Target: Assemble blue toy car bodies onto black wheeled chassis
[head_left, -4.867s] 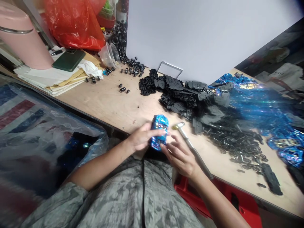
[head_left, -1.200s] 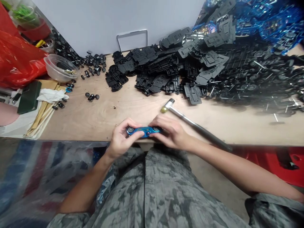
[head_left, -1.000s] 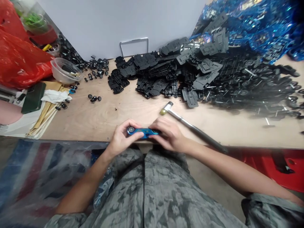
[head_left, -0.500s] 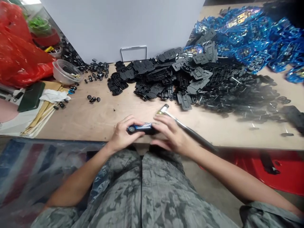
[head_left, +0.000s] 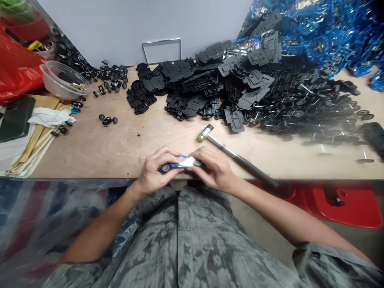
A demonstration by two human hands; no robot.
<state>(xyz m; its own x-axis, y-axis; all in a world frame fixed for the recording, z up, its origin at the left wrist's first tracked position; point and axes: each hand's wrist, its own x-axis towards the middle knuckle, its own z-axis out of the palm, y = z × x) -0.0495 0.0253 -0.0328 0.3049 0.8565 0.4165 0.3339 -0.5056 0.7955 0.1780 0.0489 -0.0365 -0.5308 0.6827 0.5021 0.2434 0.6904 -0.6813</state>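
A small blue toy car (head_left: 183,162) with dark wheels is held on its side view toward me, over the table's front edge. My left hand (head_left: 156,167) is closed around its left end, thumb below and fingers above. My right hand (head_left: 211,166) grips the right end in the same way, covering part of that wheel. Just beyond my right hand lies a hammer (head_left: 228,150) with a silver and yellow head and a dark handle that reaches over the front edge.
Black car chassis plates (head_left: 192,84) are heaped mid-table. Wheels on axles (head_left: 300,112) spread to the right, with blue car bodies (head_left: 330,40) behind. At left stand a clear plastic tub (head_left: 64,80) and a loose wheel assembly (head_left: 108,120). A red stool (head_left: 345,204) is below right.
My right hand has closed on the car's right end; half a second ago its fingers were looser there. The view has shifted slightly, and the hammer lies where it was.
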